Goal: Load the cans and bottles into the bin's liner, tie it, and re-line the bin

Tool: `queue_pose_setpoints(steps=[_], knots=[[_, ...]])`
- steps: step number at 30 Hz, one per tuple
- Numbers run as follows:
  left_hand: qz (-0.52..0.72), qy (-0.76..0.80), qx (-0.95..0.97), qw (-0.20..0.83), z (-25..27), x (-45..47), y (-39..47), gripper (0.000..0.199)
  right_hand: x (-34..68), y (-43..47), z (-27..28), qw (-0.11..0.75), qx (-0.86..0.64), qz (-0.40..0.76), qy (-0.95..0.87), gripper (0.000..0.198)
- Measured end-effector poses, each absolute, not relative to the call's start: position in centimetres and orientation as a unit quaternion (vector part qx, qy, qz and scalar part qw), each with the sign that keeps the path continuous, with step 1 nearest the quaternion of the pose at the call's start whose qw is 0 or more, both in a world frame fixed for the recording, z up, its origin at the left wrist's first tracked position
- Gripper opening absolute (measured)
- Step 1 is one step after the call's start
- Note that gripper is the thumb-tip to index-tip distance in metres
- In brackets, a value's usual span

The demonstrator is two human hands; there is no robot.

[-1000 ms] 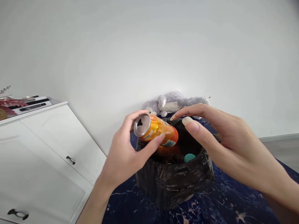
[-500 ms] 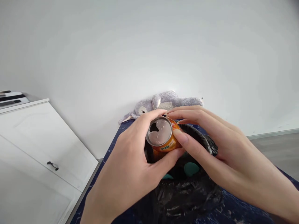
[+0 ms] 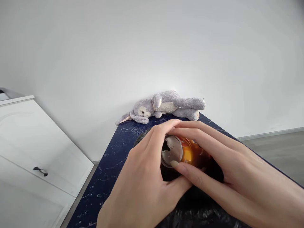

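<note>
One big pale wall [image 3: 152, 47] takes up most of the view beyond the left hand [image 3: 140, 177] and right hand [image 3: 232, 167]. Next biggest is the white cabinet [image 3: 30, 139], well off to the left of the left hand. Then there's a dark blue desk [image 3: 109, 158] with white marble-ish veins, running out past both hands towards the wall. Black plastic bag [image 3: 201, 213] right underneath the hands, with a crumpled bit of it poking out just past the left knuckles. Past the fingertips, a grey plush rabbit [image 3: 166, 106] is lying on its side at the far end of the desk, by the wall. The hands themselves are curved into a ring, fingertips meeting at the top, thumbs crossing near the bottom. Inside that ring sits an orange can [image 3: 186, 152], tilted, popped-open silver lid nearer the left hand, body running off under the right. Right thumb overlaps the lid's edge, but honestly can't tell if either hand is really gripping it or just loosely around it.
</note>
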State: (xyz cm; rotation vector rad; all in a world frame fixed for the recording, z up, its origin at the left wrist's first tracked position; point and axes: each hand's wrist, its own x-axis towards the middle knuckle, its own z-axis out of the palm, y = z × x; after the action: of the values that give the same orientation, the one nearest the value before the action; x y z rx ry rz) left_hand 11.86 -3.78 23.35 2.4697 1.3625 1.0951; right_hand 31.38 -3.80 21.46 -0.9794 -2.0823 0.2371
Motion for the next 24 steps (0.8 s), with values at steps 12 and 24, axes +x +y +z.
queue_pose_setpoints(steps=[12,24], knots=[[0.346,0.471,0.812,0.001,24.3,7.2,-4.1,0.07,31.7,-3.6,21.0,0.419,-0.403,0.071,-0.81,0.037],[0.278,0.628,0.725,0.053,25.1,4.3,-0.5,0.053,32.7,-3.0,21.3,0.44,-0.441,0.008,-0.782,0.032]])
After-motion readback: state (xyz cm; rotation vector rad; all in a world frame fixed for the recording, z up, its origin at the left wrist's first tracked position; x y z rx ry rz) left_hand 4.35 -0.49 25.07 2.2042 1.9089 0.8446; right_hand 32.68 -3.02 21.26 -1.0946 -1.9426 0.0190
